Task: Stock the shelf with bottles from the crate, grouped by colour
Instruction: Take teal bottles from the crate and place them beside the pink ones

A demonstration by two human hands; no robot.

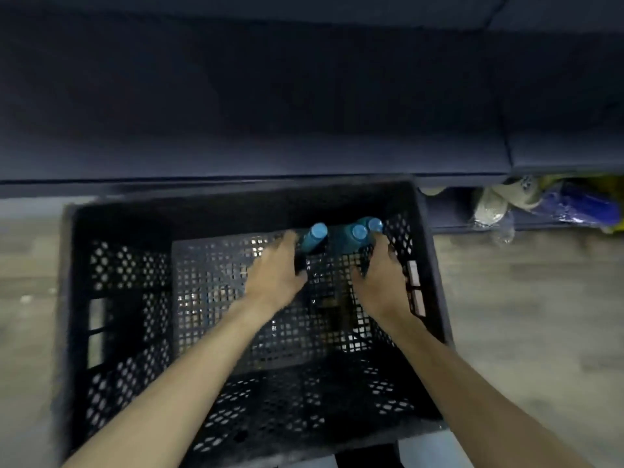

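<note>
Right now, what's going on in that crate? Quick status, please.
Left hand and right hand both open, down in the crate. Three blue-capped bottles at the far wall, not gripped yet. Nothing in the way.

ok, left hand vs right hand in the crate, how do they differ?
The left hand is beside the leftmost blue-capped bottle; the right hand is at the rightmost blue-capped bottle, close to the side wall of the black perforated plastic crate. The left hand sits nearer the crate's middle. Both reach palm-down toward the far corner; whether either grips is unclear.
</note>
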